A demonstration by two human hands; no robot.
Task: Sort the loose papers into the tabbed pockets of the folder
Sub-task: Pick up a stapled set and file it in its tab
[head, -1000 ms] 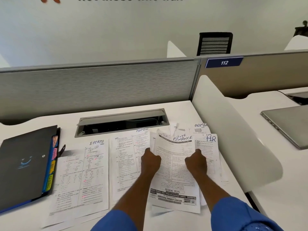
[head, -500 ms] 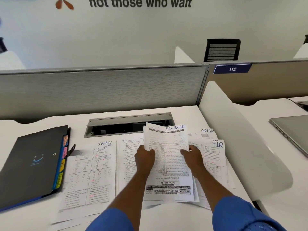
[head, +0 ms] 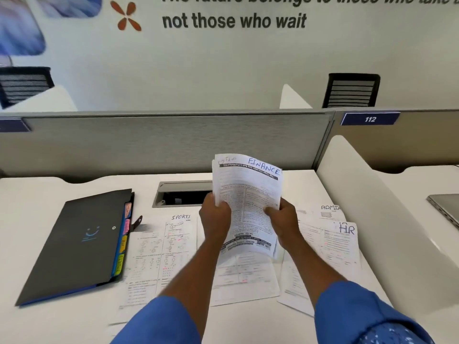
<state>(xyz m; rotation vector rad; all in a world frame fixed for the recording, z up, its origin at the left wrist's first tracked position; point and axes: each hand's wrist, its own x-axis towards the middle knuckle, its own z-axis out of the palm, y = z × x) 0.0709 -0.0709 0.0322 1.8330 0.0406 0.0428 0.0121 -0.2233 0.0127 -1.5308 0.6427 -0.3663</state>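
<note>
Between both hands, a FINANCE sheaf [head: 248,199] stands raised, left hand [head: 215,217] and right hand [head: 282,217] gripping its edges; the folder [head: 79,244] lies left.

My FINANCE sheets [head: 248,194] are thin matt paper. Left of them the folder [head: 74,244] has a matt dark cover; the surface [head: 37,194] beneath is smooth white, my sleeves [head: 159,319] blue cloth.

Black folder [head: 82,242] (coloured tabs), blue sleeves [head: 159,321]
</note>
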